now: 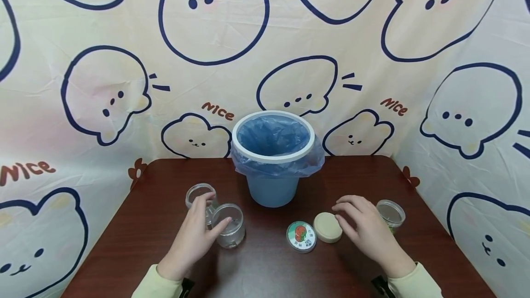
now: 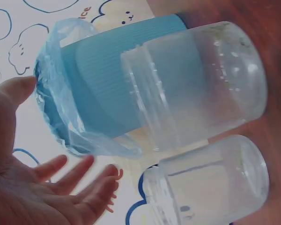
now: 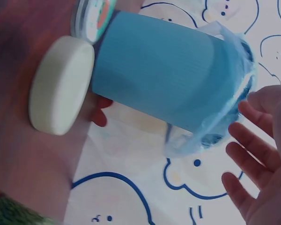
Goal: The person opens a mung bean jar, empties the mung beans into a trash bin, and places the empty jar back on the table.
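Observation:
Two clear, uncapped jars stand by my left hand (image 1: 188, 240): the nearer jar (image 1: 232, 232) and another jar (image 1: 200, 191) behind it. The thumb and fingers of that hand are spread, apart from both jars (image 2: 210, 84) in the left wrist view. Above the table, my right hand (image 1: 370, 231) hovers with loosely bent fingers and nothing in them. Just left of it lies a cream round lid (image 1: 327, 227), beside a flat round lid or can (image 1: 301, 236) with a red fruit picture. A third clear container (image 1: 391, 213) stands partly hidden behind the right hand, something greenish low in it.
A blue bin (image 1: 272, 192) with a white rim and a blue plastic liner (image 1: 306, 165) stands at the table's back middle. The brown table (image 1: 265, 275) meets a cartoon-printed cloth (image 1: 198, 82) at the back and sides.

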### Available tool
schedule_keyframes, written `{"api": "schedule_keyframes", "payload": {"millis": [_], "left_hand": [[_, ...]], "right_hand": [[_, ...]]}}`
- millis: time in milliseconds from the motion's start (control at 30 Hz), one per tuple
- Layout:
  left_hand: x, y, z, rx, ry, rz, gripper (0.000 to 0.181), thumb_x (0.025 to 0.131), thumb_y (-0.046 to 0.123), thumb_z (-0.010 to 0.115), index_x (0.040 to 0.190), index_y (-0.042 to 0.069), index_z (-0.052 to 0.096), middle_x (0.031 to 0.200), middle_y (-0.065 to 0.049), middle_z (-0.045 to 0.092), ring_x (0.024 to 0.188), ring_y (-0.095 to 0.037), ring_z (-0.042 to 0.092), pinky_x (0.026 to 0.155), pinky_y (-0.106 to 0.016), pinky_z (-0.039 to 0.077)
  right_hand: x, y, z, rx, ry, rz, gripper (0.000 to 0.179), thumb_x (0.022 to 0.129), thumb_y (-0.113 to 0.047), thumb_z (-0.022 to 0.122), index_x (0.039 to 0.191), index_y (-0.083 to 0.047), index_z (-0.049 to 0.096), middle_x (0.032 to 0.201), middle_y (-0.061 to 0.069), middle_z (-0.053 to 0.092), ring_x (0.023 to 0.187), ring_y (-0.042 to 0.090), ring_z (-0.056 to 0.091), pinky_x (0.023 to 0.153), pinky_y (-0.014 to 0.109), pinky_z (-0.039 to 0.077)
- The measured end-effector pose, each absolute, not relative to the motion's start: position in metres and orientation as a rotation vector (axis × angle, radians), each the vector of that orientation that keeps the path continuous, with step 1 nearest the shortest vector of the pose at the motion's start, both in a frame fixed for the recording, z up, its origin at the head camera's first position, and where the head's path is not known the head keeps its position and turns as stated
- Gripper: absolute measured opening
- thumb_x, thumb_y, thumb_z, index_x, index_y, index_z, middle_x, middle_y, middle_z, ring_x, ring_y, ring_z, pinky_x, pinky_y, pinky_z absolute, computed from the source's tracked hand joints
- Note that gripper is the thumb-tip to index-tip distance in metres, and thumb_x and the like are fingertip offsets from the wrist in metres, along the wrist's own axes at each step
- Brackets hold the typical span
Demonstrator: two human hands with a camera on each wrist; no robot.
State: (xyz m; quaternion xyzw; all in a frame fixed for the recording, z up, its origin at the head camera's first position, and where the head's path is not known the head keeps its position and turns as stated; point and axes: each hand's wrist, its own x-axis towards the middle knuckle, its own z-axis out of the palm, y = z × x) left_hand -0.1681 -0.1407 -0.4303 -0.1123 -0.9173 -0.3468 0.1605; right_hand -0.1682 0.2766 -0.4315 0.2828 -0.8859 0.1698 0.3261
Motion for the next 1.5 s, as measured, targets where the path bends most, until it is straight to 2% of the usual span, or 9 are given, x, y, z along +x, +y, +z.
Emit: {"api": "schedule_keyframes", "payload": {"millis": [200,467,600,767,900,967,1167,1233,1500], "left_hand": [[-0.17,-0.134,-0.417,-0.463,-2.46,-1.024,0.065,0.086,0.017,0.084,0.14,0.006,0.049,0.136,-0.012,0.056,0.125,-0.03,0.058,0.103,-0.052,0.052],[-0.169,-0.114,-0.402,-0.561,-2.42,-1.165,0.06,0.09,0.016,0.081,0.141,0.013,0.05,0.139,-0.005,0.056,0.13,-0.022,0.054,0.107,-0.05,0.049],[-0.168,-0.102,-0.399,-0.61,-2.406,-1.195,0.059,0.091,0.019,0.08,0.141,0.015,0.05,0.139,-0.003,0.055,0.131,-0.023,0.054,0.107,-0.049,0.05],[-0.171,-0.093,-0.401,-0.663,-2.407,-1.197,0.057,0.091,0.019,0.08,0.14,0.017,0.051,0.139,-0.001,0.056,0.131,-0.02,0.054,0.107,-0.048,0.05],[-0.176,-0.09,-0.406,-0.702,-2.437,-1.192,0.056,0.092,0.02,0.079,0.14,0.018,0.051,0.14,0.001,0.056,0.132,-0.017,0.053,0.11,-0.046,0.048],[-0.179,-0.089,-0.407,-0.711,-2.458,-1.188,0.055,0.092,0.021,0.079,0.14,0.019,0.051,0.14,0.001,0.055,0.129,-0.016,0.053,0.107,-0.043,0.051],[-0.185,-0.088,-0.41,-0.712,-2.492,-1.19,0.056,0.091,0.023,0.08,0.14,0.022,0.053,0.14,0.004,0.056,0.118,-0.013,0.053,0.096,-0.036,0.056],[-0.186,-0.089,-0.411,-0.714,-2.491,-1.191,0.055,0.091,0.022,0.08,0.138,0.023,0.054,0.139,0.005,0.057,0.118,-0.012,0.054,0.1,-0.039,0.055],[-0.188,-0.089,-0.416,-0.765,-2.519,-1.116,0.052,0.091,0.024,0.08,0.137,0.021,0.057,0.137,0.005,0.059,0.115,-0.009,0.054,0.098,-0.036,0.056]], "right_hand": [[-0.169,0.281,-0.414,0.636,-2.29,0.46,0.025,0.082,-0.011,0.082,0.105,-0.012,0.074,0.111,0.006,0.068,0.104,0.026,0.062,0.089,0.048,0.047],[-0.168,0.294,-0.396,0.451,-2.275,0.472,0.029,0.081,-0.005,0.083,0.108,-0.007,0.073,0.113,0.011,0.068,0.099,0.03,0.06,0.088,0.056,0.044],[-0.167,0.303,-0.39,0.391,-2.302,0.486,0.032,0.081,-0.007,0.084,0.111,-0.007,0.073,0.115,0.013,0.068,0.099,0.032,0.06,0.087,0.06,0.043],[-0.166,0.315,-0.389,0.317,-2.403,0.474,0.041,0.083,-0.017,0.085,0.12,-0.006,0.069,0.123,0.018,0.065,0.112,0.041,0.059,0.089,0.066,0.042],[-0.166,0.324,-0.392,0.259,-2.527,0.443,0.054,0.085,-0.027,0.084,0.129,-0.004,0.064,0.131,0.025,0.058,0.114,0.048,0.055,0.09,0.071,0.041],[-0.166,0.328,-0.394,0.237,-2.572,0.434,0.058,0.086,-0.031,0.084,0.132,-0.004,0.062,0.133,0.027,0.056,0.114,0.05,0.053,0.089,0.073,0.041],[-0.165,0.336,-0.399,0.2,-2.65,0.426,0.063,0.087,-0.038,0.082,0.135,-0.003,0.059,0.133,0.028,0.055,0.113,0.051,0.054,0.087,0.071,0.043],[-0.165,0.338,-0.4,0.178,-2.689,0.43,0.067,0.088,-0.043,0.08,0.136,-0.003,0.058,0.134,0.028,0.054,0.113,0.05,0.054,0.088,0.07,0.044],[-0.165,0.347,-0.407,0.122,-2.843,0.435,0.084,0.087,-0.065,0.072,0.142,-0.003,0.052,0.136,0.028,0.053,0.112,0.049,0.056,0.089,0.07,0.048]]}}
